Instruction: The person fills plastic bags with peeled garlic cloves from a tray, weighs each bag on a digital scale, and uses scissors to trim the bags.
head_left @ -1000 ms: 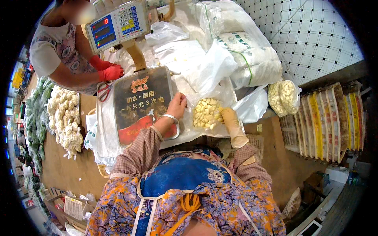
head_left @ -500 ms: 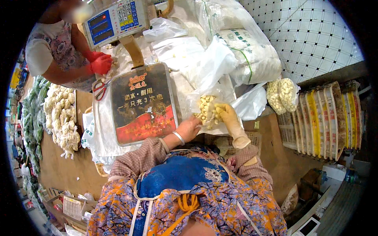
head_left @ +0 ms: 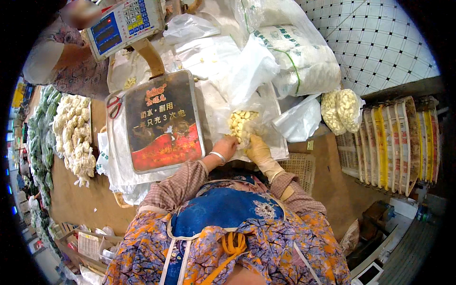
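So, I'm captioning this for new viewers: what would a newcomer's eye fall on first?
Likely the black-and-red scale plate left of centre, with its display at upper left. Then the clear bag of pale cloves near centre, with the bare left hand and gloved right hand at its near edge. Yellow-banded baskets stand out at far right.

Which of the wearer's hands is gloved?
The right hand, in a yellowish glove; the left hand is bare, with a pale bracelet at the wrist.
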`<control>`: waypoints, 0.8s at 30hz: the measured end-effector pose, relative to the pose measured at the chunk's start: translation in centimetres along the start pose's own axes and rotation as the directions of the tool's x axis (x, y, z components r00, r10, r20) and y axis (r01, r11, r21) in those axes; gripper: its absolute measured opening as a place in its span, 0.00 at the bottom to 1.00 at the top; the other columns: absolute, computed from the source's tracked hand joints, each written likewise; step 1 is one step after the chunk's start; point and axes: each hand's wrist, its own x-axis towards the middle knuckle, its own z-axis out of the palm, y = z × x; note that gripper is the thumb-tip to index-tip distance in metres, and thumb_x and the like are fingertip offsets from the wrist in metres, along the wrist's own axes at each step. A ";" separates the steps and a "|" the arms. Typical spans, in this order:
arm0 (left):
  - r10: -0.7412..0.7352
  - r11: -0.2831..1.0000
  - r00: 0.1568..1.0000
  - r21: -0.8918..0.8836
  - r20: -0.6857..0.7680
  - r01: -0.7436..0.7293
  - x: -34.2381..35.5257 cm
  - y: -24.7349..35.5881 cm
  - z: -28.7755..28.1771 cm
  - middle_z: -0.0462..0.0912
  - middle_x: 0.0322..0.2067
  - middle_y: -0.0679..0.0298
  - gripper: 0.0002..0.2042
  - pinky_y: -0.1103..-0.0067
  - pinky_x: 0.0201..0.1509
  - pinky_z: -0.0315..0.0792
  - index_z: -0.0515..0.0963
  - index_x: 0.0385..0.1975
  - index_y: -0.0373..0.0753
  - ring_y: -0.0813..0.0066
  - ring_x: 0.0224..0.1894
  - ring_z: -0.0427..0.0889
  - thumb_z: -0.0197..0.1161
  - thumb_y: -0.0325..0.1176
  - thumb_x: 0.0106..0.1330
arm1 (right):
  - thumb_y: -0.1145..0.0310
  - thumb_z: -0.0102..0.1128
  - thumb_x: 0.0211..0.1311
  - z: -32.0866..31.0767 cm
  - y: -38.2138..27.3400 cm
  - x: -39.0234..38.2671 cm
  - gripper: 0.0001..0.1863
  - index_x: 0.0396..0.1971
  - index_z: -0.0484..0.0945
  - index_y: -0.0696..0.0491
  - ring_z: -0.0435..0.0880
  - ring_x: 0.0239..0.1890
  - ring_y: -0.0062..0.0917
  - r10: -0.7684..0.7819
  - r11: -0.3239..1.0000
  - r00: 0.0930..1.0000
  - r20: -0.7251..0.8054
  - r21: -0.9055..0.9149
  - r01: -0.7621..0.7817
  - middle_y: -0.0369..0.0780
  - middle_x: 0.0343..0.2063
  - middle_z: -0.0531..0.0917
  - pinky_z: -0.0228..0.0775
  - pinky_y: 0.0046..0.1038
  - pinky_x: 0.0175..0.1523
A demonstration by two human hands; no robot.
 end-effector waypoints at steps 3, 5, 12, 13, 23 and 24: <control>-0.150 0.989 0.981 -0.035 -0.124 0.146 0.1 0.8 -0.6 0.75 0.22 0.53 0.04 0.64 0.33 0.65 0.69 0.25 0.40 0.52 0.28 0.73 0.52 0.31 0.51 | 0.66 0.59 0.39 0.2 0.7 -0.3 0.14 0.25 0.75 0.61 0.75 0.29 0.41 -0.134 0.989 0.985 -0.107 0.055 0.141 0.49 0.25 0.76 0.67 0.35 0.37; -0.257 0.965 0.955 -0.084 -0.146 0.247 0.2 0.7 -0.6 0.75 0.20 0.54 0.05 0.64 0.31 0.65 0.69 0.24 0.40 0.53 0.27 0.73 0.53 0.32 0.51 | 0.65 0.59 0.39 -0.5 -0.5 -0.4 0.14 0.24 0.74 0.61 0.75 0.32 0.41 -0.127 0.990 0.989 -0.076 0.053 0.131 0.50 0.27 0.76 0.66 0.34 0.38; -0.299 0.944 0.924 -0.214 -0.239 0.250 0.0 0.2 -0.8 0.73 0.20 0.54 0.05 0.68 0.28 0.65 0.69 0.22 0.37 0.56 0.25 0.72 0.54 0.30 0.48 | 0.67 0.57 0.43 -3.2 1.1 -0.8 0.12 0.28 0.70 0.57 0.74 0.26 0.28 0.039 0.924 0.988 0.146 0.372 -0.092 0.40 0.22 0.73 0.67 0.26 0.32; -0.311 0.933 0.923 -0.257 -0.228 0.251 -0.3 0.2 -0.8 0.73 0.21 0.54 0.04 0.68 0.28 0.65 0.69 0.22 0.37 0.56 0.25 0.72 0.54 0.29 0.48 | 0.67 0.57 0.45 -3.7 2.3 -1.1 0.11 0.28 0.70 0.57 0.74 0.25 0.26 0.100 0.853 0.980 0.172 0.492 -0.174 0.39 0.22 0.73 0.67 0.24 0.31; 0.334 0.914 0.929 -0.297 0.162 -0.276 -2.5 3.8 0.5 0.73 0.23 0.56 0.07 0.68 0.31 0.66 0.69 0.22 0.38 0.56 0.28 0.73 0.47 0.21 0.44 | 0.63 0.55 0.51 -8.0 -1.1 2.9 0.18 0.41 0.67 0.56 0.75 0.33 0.23 -0.008 0.799 0.997 0.073 0.600 -0.038 0.39 0.31 0.74 0.68 0.22 0.36; 0.295 0.935 0.949 -0.235 0.109 -0.264 -2.3 3.9 -0.1 0.73 0.26 0.56 0.07 0.68 0.31 0.66 0.68 0.24 0.38 0.55 0.28 0.73 0.47 0.21 0.44 | 0.62 0.55 0.51 -7.3 -1.4 3.2 0.20 0.42 0.66 0.56 0.75 0.35 0.25 -0.098 0.882 0.995 0.010 0.463 0.083 0.40 0.33 0.74 0.68 0.24 0.38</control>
